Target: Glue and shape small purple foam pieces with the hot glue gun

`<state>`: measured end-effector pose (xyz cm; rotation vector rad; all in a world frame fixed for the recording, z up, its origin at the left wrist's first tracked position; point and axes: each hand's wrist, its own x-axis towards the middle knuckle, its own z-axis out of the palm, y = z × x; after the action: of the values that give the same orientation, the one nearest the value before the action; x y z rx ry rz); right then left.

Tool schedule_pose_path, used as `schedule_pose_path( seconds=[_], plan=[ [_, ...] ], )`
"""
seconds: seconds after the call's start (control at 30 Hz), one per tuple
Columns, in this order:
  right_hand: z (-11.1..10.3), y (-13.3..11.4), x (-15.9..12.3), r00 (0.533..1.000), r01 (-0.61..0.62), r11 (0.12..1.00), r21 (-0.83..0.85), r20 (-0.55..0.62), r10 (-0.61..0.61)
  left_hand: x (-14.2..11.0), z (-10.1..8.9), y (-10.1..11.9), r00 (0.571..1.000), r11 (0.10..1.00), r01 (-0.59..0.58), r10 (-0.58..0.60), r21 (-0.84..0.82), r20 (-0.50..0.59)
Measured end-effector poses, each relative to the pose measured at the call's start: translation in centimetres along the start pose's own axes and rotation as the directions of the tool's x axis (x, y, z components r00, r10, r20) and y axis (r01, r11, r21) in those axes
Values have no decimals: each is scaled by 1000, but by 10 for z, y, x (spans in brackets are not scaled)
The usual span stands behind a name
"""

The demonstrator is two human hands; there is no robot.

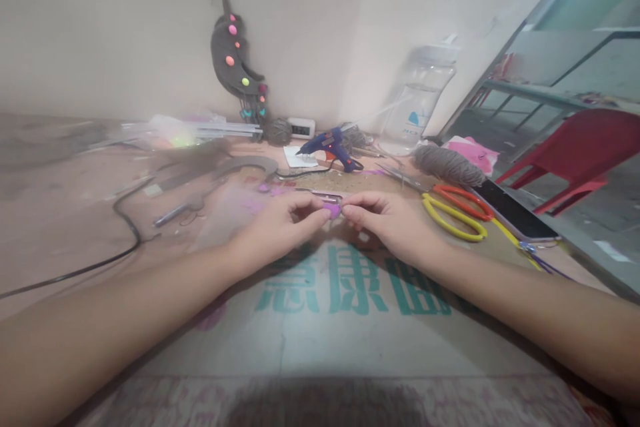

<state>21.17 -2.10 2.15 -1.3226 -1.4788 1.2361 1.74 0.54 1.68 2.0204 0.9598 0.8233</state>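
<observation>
A small purple piece [334,211], soft-looking like felt or foam, is pinched between my two hands above the middle of the table. My left hand [295,217] holds its left side with thumb and forefinger pressed together. On the other side, the fingertips of my right hand [373,213] close on its right edge. Just behind the fingers lies a slim dark-edged tool [327,197], partly covered by my left hand. More purple scraps [263,187] lie to the left of my hands on a pale sheet.
Behind my hands stands a blue glue gun [327,142] beside a white digital clock [301,127]. Scissors with red and yellow handles [455,213], grey yarn [447,163] and a phone [517,210] lie right. A water bottle [417,103] stands behind. A black cord [133,230] runs left.
</observation>
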Motion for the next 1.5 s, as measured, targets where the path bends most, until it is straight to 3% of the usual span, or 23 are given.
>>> schedule_pose_path(
  seconds=[0.1, 0.3, 0.5, 0.7, 0.9, 1.03, 1.17, 1.23, 1.3, 1.5],
  plan=[
    [-1, 3, 1, 998, 29, 999, 43, 51, -31, 0, 0, 1, 999, 1000, -18, 19, -19, 34],
    [-2, 3, 1, 992, 36, 997, 66, 122, -43, 1, 0, -2, 1000, 997, 13, -14, -72, -5],
    [0, 2, 1, 992, 16, 997, 74, 127, -26, 1, 1, -3, 999, 984, 49, -49, -172, 4],
    [-3, 5, 3, 993, 26, 998, 51, 117, -31, 0, 2, -4, 999, 990, 46, -42, -134, 28],
    [-2, 7, 3, 987, 74, 997, 20, 139, -76, 1, 1, -5, 996, 976, 82, -77, -200, 36],
    [-4, 11, 6, 990, 84, 989, 125, 102, -97, 2, 1, -3, 995, 958, 102, -98, -267, 29],
    [-13, 15, 13, 960, 280, 938, 205, -75, -270, 2, 2, -3, 990, 930, 140, -139, -340, 29],
    [-17, 14, 15, 929, 353, 918, 181, -184, -321, 1, 2, -3, 989, 927, 142, -143, -347, 23],
    [-19, 13, 16, 919, 360, 925, 122, -218, -329, 1, 2, -3, 990, 928, 136, -139, -346, 17],
    [-9, 7, 5, 957, 260, 958, -124, -97, -272, 1, 2, -3, 993, 928, 114, -117, -356, 13]
  ],
)
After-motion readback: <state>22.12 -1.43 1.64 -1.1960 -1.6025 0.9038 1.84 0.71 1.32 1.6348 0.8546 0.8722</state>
